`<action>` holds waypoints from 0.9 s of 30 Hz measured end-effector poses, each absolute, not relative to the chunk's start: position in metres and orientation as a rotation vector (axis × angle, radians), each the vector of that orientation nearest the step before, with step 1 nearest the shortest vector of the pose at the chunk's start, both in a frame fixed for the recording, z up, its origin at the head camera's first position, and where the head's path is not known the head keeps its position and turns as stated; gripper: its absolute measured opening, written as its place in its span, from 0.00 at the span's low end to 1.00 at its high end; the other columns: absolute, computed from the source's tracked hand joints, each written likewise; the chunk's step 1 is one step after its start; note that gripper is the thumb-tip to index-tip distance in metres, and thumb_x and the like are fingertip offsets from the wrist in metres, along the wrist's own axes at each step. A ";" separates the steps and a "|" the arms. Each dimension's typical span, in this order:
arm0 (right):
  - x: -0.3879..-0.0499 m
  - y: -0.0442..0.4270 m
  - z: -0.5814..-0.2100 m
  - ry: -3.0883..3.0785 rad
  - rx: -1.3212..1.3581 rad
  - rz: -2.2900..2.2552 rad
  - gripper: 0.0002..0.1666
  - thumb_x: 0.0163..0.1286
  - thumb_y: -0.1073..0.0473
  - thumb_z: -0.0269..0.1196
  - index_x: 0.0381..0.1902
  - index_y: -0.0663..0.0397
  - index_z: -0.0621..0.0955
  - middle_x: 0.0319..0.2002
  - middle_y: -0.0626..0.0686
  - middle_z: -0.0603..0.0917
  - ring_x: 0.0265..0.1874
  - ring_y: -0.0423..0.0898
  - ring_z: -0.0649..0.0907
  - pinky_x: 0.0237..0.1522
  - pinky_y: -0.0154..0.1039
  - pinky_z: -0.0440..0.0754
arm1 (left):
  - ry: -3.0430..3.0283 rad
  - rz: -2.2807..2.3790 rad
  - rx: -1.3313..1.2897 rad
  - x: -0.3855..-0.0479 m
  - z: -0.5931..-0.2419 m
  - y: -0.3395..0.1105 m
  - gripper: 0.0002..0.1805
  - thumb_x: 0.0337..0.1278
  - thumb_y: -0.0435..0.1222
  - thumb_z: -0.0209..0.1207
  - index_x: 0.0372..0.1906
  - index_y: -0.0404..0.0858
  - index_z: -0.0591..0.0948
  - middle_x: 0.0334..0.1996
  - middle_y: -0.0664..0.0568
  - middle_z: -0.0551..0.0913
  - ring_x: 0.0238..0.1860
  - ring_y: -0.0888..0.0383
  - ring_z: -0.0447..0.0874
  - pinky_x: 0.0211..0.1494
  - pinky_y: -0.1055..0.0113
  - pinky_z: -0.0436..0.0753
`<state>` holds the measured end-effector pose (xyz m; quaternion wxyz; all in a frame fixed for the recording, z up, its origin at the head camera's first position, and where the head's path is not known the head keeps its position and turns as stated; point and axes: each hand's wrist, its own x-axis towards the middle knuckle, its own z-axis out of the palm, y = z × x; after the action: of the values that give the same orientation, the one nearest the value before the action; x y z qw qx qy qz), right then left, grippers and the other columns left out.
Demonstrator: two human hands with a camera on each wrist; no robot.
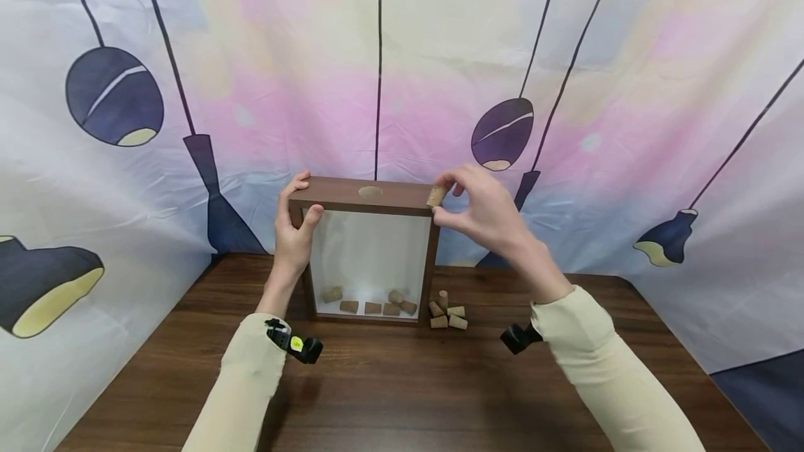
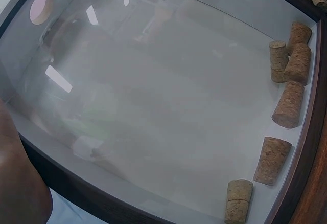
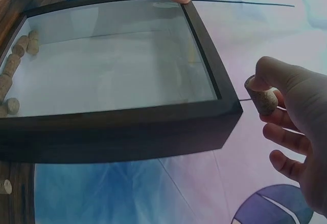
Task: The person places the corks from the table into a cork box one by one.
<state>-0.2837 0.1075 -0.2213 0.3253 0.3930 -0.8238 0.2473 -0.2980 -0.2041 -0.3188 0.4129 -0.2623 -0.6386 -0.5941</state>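
Note:
A brown wooden box with a clear front stands upright, a round hole in its top. Several corks lie along its bottom inside, one of them a cork near the frame. My left hand grips the box's upper left corner, thumb on the front edge. My right hand pinches a cork between thumb and fingers at the top right corner. In the right wrist view the right hand holds the cork just off the box's edge.
Several loose corks are piled on the wooden table against the box's lower right side. A patterned cloth hangs behind and around the table.

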 end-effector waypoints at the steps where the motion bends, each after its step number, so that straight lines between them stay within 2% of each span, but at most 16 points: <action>1: -0.284 0.105 -0.221 -2.163 1.035 0.645 0.15 0.56 0.58 0.70 0.42 0.52 0.82 0.37 0.49 0.81 0.38 0.46 0.78 0.42 0.42 0.77 | -1.609 -1.495 -0.658 -0.298 -0.319 -0.204 0.30 0.68 0.43 0.60 0.60 0.25 0.66 0.72 0.37 0.64 0.76 0.51 0.58 0.77 0.51 0.52; 20: -0.295 0.047 -0.208 -2.365 1.057 0.548 0.14 0.60 0.54 0.68 0.44 0.47 0.81 0.43 0.46 0.82 0.44 0.45 0.79 0.48 0.39 0.78 | -1.620 -1.473 -0.654 -0.297 -0.319 -0.204 0.30 0.68 0.44 0.60 0.61 0.25 0.66 0.72 0.37 0.63 0.76 0.49 0.57 0.77 0.46 0.51; 27: -0.298 0.035 -0.206 -2.418 1.009 0.581 0.17 0.63 0.52 0.68 0.48 0.48 0.81 0.45 0.48 0.82 0.44 0.47 0.80 0.48 0.40 0.78 | -1.619 -1.471 -0.655 -0.297 -0.319 -0.204 0.30 0.68 0.44 0.60 0.61 0.25 0.66 0.72 0.36 0.64 0.76 0.50 0.58 0.77 0.47 0.51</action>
<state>-0.2983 0.0351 -0.2057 0.2271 0.3663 -0.8774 0.2108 -0.2970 -0.2040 -0.3190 0.4161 -0.2610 -0.6448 -0.5857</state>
